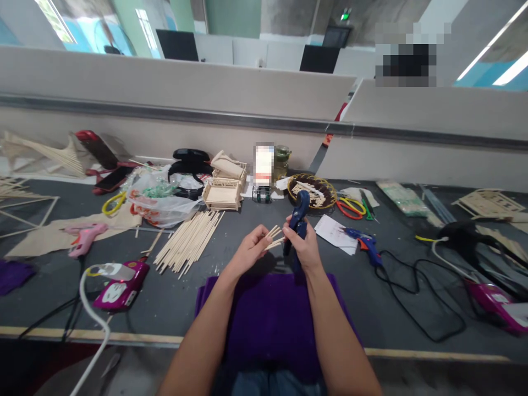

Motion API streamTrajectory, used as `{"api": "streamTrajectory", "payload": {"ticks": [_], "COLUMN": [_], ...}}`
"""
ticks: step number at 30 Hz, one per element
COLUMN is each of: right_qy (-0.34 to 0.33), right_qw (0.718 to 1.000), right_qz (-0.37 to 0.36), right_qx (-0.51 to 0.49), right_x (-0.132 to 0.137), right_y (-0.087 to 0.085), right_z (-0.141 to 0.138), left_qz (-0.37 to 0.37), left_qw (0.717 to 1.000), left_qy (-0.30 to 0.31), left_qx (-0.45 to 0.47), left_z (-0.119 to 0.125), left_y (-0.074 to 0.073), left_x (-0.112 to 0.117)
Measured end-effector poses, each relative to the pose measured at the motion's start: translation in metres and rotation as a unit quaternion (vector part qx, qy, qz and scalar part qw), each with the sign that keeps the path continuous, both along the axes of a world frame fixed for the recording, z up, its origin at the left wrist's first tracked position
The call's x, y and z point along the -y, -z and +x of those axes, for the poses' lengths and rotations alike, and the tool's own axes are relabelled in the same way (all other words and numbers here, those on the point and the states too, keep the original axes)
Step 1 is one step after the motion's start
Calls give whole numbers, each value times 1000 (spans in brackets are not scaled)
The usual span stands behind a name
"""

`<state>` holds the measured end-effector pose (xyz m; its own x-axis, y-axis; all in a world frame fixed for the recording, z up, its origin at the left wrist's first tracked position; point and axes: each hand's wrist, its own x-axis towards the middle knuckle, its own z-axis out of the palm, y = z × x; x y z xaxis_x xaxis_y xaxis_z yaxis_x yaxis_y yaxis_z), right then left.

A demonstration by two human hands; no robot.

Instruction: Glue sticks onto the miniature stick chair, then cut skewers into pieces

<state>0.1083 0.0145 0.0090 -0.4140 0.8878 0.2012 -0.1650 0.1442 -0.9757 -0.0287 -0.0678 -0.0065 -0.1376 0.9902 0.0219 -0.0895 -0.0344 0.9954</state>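
Observation:
My left hand pinches a few short wooden sticks above the dark table, their tips pointing right. My right hand is wrapped round a blue hand cutter held upright, its head just right of the stick ends. A purple cloth lies on the table edge beneath both hands. Left of my hands a pile of long wooden sticks is spread over the table.
A pink glue gun and a magenta power strip lie at left. A small wooden model, a plastic bag and a woven dish sit further back. A blue glue gun, black cable and scissors lie at right.

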Motion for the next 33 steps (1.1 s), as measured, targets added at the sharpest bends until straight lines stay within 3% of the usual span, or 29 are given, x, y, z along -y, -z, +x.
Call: {"api": "streamTrajectory", "payload": {"ticks": [7, 12, 15, 17, 19, 21, 25, 29, 33], "right_qy": [-7, 82, 153, 183, 166, 100, -13, -22, 7], "right_qw": [999, 996, 988, 981, 983, 992, 1000, 996, 989], "right_qz": [7, 7, -21, -30, -32, -32, 7, 68, 120], "right_qx": [40, 39, -11, -51, -74, -66, 2, 51, 90], "right_x": [-7, -13, -20, -25, -27, -24, -9, 1, -2], "right_y": [6, 8, 9, 10, 10, 9, 5, 4, 6], "right_z": [2, 3, 7, 10, 13, 13, 6, -2, -1], "left_qz": [-16, -88, -141, -157, -132, -93, -83, -113, -88], "left_qw": [998, 994, 990, 985, 977, 972, 982, 989, 986], "left_qy": [29, 69, 27, -46, -119, -152, -112, -34, -75], "left_qx": [-51, -12, 14, 57, 115, 152, 130, 85, 124], "left_z": [6, -6, -24, -35, -41, -40, -23, -9, -9], "left_y": [-2, 1, 1, 0, 1, 1, 4, 2, -3], "left_x": [-3, -1, 4, 6, 5, 3, -1, -1, -1]}}
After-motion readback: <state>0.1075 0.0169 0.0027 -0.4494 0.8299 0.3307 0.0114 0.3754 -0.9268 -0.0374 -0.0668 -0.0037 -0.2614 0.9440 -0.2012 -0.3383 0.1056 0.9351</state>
